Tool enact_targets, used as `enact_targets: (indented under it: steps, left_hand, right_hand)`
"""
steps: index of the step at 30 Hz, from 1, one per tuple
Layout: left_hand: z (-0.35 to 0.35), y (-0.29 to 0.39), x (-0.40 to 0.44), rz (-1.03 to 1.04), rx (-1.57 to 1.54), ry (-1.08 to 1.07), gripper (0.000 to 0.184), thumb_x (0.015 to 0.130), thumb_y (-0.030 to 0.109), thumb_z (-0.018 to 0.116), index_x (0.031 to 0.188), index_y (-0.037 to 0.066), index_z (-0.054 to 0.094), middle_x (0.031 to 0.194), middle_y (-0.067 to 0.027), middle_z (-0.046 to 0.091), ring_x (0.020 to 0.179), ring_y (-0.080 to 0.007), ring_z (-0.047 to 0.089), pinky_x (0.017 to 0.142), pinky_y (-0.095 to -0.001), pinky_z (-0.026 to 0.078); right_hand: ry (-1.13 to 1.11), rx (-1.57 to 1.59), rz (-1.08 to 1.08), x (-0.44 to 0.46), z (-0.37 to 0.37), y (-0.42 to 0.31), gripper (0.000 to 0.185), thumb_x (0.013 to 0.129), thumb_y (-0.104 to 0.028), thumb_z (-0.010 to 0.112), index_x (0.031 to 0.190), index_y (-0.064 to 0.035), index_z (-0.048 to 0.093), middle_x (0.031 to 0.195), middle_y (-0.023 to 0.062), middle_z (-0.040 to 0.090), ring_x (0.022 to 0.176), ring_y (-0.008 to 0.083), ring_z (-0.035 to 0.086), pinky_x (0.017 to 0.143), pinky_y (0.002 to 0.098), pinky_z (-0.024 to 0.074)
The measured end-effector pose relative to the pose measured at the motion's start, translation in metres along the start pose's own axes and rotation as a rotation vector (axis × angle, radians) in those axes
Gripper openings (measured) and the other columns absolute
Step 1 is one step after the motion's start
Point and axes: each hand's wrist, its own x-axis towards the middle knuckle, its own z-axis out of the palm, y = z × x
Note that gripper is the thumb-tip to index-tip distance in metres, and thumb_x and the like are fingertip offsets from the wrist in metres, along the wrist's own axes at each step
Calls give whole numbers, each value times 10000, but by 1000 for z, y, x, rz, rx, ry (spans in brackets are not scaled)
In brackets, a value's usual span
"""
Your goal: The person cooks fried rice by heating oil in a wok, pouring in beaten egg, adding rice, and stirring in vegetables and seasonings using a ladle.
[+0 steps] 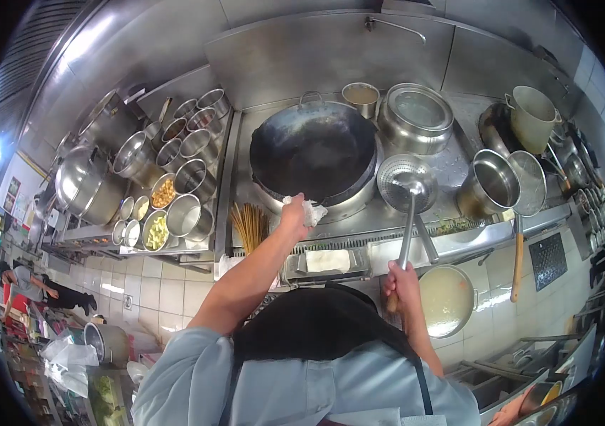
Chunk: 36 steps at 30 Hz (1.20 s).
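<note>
My left hand (298,216) is closed around a crumpled white cloth (313,211) at the near rim of a large black wok (313,153). The wok sits on the burner, its far loop handle standing up at the back; no food shows in it. In my right hand (405,285) is the long handle of a perforated skimmer (403,181), whose wooden end pokes out below my fist. The skimmer's round bowl rests right of the wok. A second metal handle (427,241) slants out from under it; what it belongs to is mostly hidden.
Metal containers, some with cut food, crowd the left shelf (175,248). Bamboo sticks (249,226) stand left of my arm. A lidded steel pot (416,117) is behind the skimmer. Right are a steel pot (488,184) and a wire strainer (527,183). A pale-liquid pot (447,302) stands below.
</note>
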Motion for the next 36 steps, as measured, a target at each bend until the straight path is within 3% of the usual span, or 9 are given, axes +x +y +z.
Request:
enact_targets:
  steps: [4, 8, 14, 22, 24, 27, 29, 32, 36]
  left_hand:
    - [-13, 15, -38, -95, 139, -57, 432, 1035, 484, 571, 1263, 117, 568, 1179, -89, 685, 1087, -294, 673, 882, -499, 558]
    - [-84, 11, -76, -139, 95, -435, 403, 1022, 459, 610, 1180, 90, 642, 1056, -83, 723, 947, -248, 722, 815, -443, 594]
    - [-241, 16, -158, -150, -35, -412, 504, 1027, 429, 597, 1297, 4, 606, 1111, -133, 732, 921, -247, 736, 799, -387, 615]
    - [-504, -88, -195, 48, -381, 232, 253, 1019, 272, 624, 1159, 62, 622, 1017, -104, 707, 870, -265, 714, 748, -425, 613]
    - [-547, -112, -212, -52, -413, 392, 250, 979, 243, 670, 1144, 61, 625, 980, -103, 692, 851, -272, 706, 732, -428, 616]
    - [-622, -175, -211, -114, 114, 577, 288, 881, 260, 753, 965, -10, 697, 823, -112, 689, 646, -238, 663, 512, -409, 531]
    - [-625, -180, -227, -144, 242, 824, 313, 787, 216, 845, 869, -54, 710, 796, -133, 709, 634, -233, 686, 527, -409, 541]
    - [-682, -230, -219, -255, 681, 688, 503, 731, 273, 905, 1023, -71, 681, 851, -148, 726, 693, -225, 706, 552, -398, 551]
    - [-661, -196, -255, -243, 418, 717, 558, 771, 285, 881, 1132, -81, 663, 916, -171, 740, 745, -246, 718, 569, -398, 562]
  right_hand:
    - [-79, -111, -110, -22, 35, -40, 265, 947, -128, 690, 1083, -82, 467, 621, 7, 476, 450, 117, 456, 404, 297, 423]
    - [-424, -196, -103, -18, 78, -63, 309, 926, -44, 674, 1164, -62, 478, 711, 18, 524, 500, 116, 496, 435, 292, 445]
    - [-504, -609, -201, 16, 202, -48, 252, 979, -31, 564, 1229, -52, 538, 630, -35, 451, 461, 58, 416, 416, 250, 338]
    - [-938, -663, -163, 40, 470, -58, 366, 1000, -112, 558, 1359, -56, 511, 656, -4, 496, 444, 80, 443, 406, 256, 382]
    - [-1034, -553, -102, 56, 544, -54, 415, 1004, -163, 591, 1387, -31, 502, 711, 5, 537, 491, 82, 485, 426, 255, 397]
    - [-1039, -539, -32, 85, 655, -40, 225, 989, -171, 613, 1173, -50, 568, 731, 7, 553, 511, 89, 503, 422, 268, 409]
    - [-1000, -564, 51, 103, 722, -30, 107, 980, -157, 610, 1017, -62, 578, 714, -1, 545, 516, 84, 499, 421, 258, 401]
    - [-912, -702, 125, 121, 804, -17, 103, 971, -137, 597, 900, -85, 544, 710, -22, 533, 533, 63, 489, 433, 217, 387]
    - [-823, -763, 249, 127, 871, -2, 151, 953, -120, 587, 827, -84, 514, 670, -27, 527, 549, 67, 530, 469, 206, 440]
